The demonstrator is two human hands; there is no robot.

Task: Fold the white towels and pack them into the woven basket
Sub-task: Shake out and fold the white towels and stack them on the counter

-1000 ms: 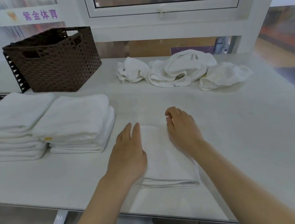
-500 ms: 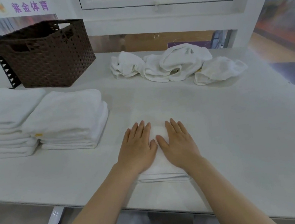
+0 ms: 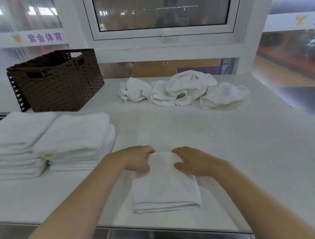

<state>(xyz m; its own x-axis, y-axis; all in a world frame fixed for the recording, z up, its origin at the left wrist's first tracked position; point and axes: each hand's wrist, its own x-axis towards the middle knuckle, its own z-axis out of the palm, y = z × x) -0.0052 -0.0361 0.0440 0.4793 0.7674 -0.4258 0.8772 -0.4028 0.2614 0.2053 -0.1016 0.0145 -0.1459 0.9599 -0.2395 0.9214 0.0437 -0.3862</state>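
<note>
Now the left hand (image 3: 137, 159) has its fingers curled over the far left corner of the folded towel (image 3: 164, 186), thumb under or against the edge as far as can be made out, and the right hand (image 3: 193, 163) does the same at the far right corner, fingers bent down onto the cloth with the thumb tucked toward the towel's side; whether either thumb is truly beneath the layers is hard to tell from this angle. Both hands thus grip the same end, the one away from the person, while the near end with its stacked hems lies flat on the white surface (image 3: 235, 149) close to its front edge. The towel's long axis runs from the person outward, so the held edge is the far short one. From there the two stacks of folded towels (image 3: 71, 137) sit to the left, the nearer stack just beside the left forearm, and the woven basket (image 3: 58, 81) stands beyond them at the far left, well apart from the hands. The left hand is the nearer to both, so any carry would likely swing leftward and away. Unfolded towels (image 3: 183, 90) lie crumpled at the back, ahead and slightly right of the right hand, touching one another in a loose row.
</note>
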